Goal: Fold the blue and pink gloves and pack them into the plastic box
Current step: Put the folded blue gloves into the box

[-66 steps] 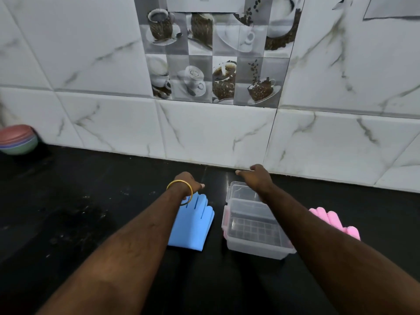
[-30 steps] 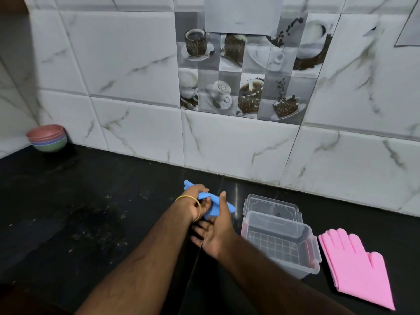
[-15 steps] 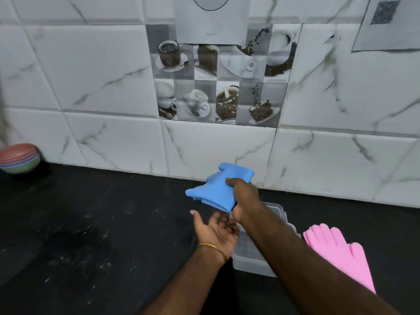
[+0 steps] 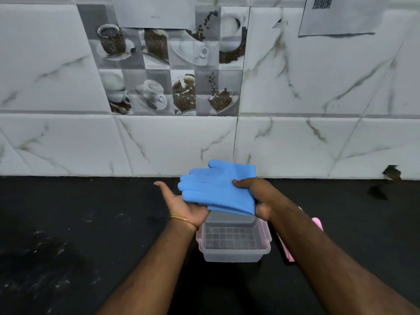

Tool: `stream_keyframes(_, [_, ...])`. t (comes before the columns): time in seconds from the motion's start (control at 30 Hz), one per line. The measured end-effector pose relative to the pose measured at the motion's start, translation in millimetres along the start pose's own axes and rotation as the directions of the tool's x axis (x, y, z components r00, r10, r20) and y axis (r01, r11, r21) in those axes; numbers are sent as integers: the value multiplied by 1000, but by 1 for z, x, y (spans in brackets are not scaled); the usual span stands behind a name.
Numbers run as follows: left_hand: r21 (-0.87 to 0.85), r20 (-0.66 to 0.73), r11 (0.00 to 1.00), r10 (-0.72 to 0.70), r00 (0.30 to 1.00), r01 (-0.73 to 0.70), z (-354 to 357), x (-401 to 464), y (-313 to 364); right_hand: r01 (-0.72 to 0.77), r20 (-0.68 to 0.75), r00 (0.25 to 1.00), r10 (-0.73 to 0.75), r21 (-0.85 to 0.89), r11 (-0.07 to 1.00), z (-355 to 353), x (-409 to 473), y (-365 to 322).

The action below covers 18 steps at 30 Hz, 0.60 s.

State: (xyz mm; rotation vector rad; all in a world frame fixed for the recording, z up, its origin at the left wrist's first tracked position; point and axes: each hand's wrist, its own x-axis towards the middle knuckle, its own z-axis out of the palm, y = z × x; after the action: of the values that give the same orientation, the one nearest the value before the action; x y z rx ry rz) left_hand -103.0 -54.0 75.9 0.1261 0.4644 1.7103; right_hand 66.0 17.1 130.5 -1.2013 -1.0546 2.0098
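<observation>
The blue gloves (image 4: 216, 187) are held in the air above the far end of the clear plastic box (image 4: 236, 252), fingers pointing left. My right hand (image 4: 261, 198) grips their cuff end, thumb on top. My left hand (image 4: 181, 204) lies palm up under the finger end, fingers straight, with a gold bangle on the wrist. The box stands open on the black counter (image 4: 68, 223), showing a grid pattern on its bottom. Only a strip of the pink gloves (image 4: 318, 223) shows to the right of the box, behind my right forearm.
A white marble-tiled wall (image 4: 318, 144) with a coffee-cup picture tile (image 4: 168, 71) rises right behind the counter. A small dark chip (image 4: 391, 172) marks the wall's base at the right.
The blue gloves have come down and spread flatter, now lying across my left palm over the box. My right hand still holds them. The view has shifted closer and lower.
</observation>
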Motion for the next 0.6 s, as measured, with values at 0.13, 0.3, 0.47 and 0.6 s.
stream_keyframes(0.13, [130,58,980,-159,986,150,-12,-6,-4,-33,-58,998,26,-126,991,-19,7,12])
stream_keyframes(0.3, [230,-84,957,-163,983,178,-31,-10,-27,-103,-180,981,69,-188,977,-36,15,41])
stream_keyframes(0.47, [245,-154,950,-159,975,193,-45,-14,-37,-72,-253,966,-61,-486,871,-50,21,60])
stream_keyframes(0.6, [236,-185,949,-167,968,209,-50,-16,-47,37,-229,930,-288,-719,694,-56,16,66])
